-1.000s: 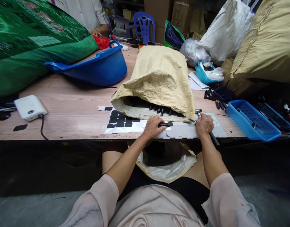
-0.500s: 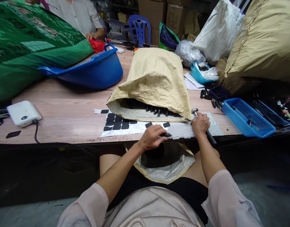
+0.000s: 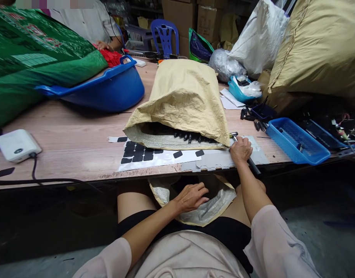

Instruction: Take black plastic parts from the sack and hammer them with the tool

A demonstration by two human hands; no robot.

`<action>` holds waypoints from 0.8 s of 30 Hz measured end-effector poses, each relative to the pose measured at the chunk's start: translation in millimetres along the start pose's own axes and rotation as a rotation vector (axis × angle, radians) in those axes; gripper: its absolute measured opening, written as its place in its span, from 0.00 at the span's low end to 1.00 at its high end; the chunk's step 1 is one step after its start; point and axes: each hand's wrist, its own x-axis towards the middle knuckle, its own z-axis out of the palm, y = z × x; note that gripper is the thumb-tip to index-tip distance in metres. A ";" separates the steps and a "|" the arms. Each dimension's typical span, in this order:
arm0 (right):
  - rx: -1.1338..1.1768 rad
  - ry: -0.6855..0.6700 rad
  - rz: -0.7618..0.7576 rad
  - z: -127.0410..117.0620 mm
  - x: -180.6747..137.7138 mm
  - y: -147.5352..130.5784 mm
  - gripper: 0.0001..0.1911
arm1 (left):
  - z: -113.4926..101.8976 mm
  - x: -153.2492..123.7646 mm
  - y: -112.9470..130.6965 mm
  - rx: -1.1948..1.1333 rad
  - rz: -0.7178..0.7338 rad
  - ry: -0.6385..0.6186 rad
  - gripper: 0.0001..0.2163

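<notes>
My left hand is above the mouth of an open sack on my lap. Its fingers are loosely bent and apart, with nothing visible in them. At the table edge my right hand is closed around a hammer; its black handle points down toward me and its metal head shows past my fingers. A yellow woven sack lies on the table, its mouth facing me, with several black pen-like parts inside. Partly under it is a white sheet with black rounded stickers.
A blue basin and a green bag stand at the left, near a white device with a cable. To the right are a blue basket and large sacks. Across the table a co-worker's hand rests by red material.
My left hand has moved down from the table edge to over the lap sack, and the black piece it held is gone from its fingers. My right hand keeps hold of the hammer.
</notes>
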 end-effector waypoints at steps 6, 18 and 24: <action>0.014 0.007 -0.010 2.8 -0.1 0.6 0.19 | -75.8 58.2 -18.8 0.057 -0.252 0.566 0.10; 0.010 -0.004 -0.010 1.6 -1.3 -2.6 0.18 | -141.2 126.7 -63.7 0.060 -0.995 0.445 0.09; 0.022 -0.009 -0.002 0.1 -1.3 -2.4 0.19 | -148.4 92.0 -61.4 0.021 -0.926 0.385 0.07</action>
